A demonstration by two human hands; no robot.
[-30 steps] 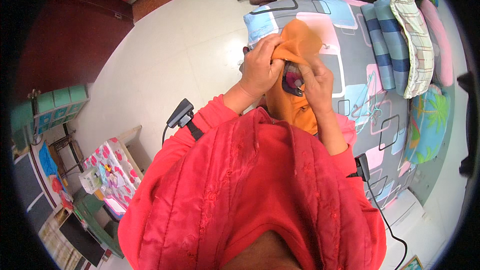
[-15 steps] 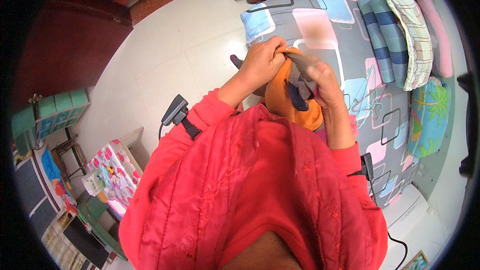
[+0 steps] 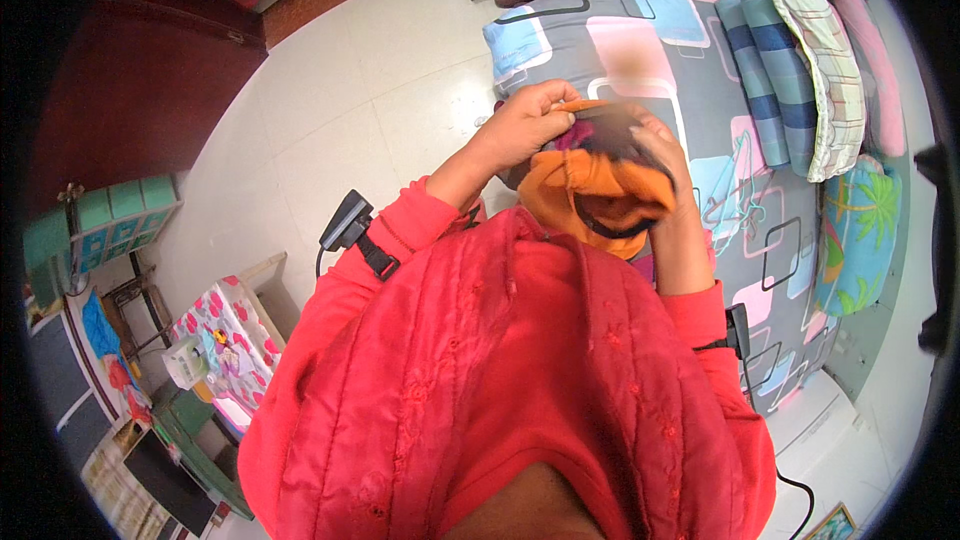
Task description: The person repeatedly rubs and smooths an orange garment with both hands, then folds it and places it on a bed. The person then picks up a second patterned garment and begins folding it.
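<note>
Over the edge of the bed I hold up an orange garment (image 3: pixel 590 175) with a dark inside; its exact kind is hard to make out. My left hand (image 3: pixel 537 122) pinches its upper edge between thumb and fingers. On the other side my right hand (image 3: pixel 662 145) is closed on the same edge, its fingertips partly blurred. Between the hands the edge is stretched, and a dark, blurred patch with a bit of magenta cloth shows below it. The orange fabric hangs in folds towards my lap, with a dark hollow in its lower part.
The bed (image 3: pixel 590 50) has a grey, pink and blue patterned sheet. Folded blue checked blankets (image 3: pixel 775 80), a pale checked pillow (image 3: pixel 820 80) and a palm-print bundle (image 3: pixel 860 230) lie along its right side. Thin turquoise hangers (image 3: pixel 735 190) rest nearer me. A flowered table (image 3: pixel 235 330) stands at left.
My hands have spread slightly apart along the garment's edge. The grey and dark pieces that hung between them are no longer visible, and orange folds now bulge there.
</note>
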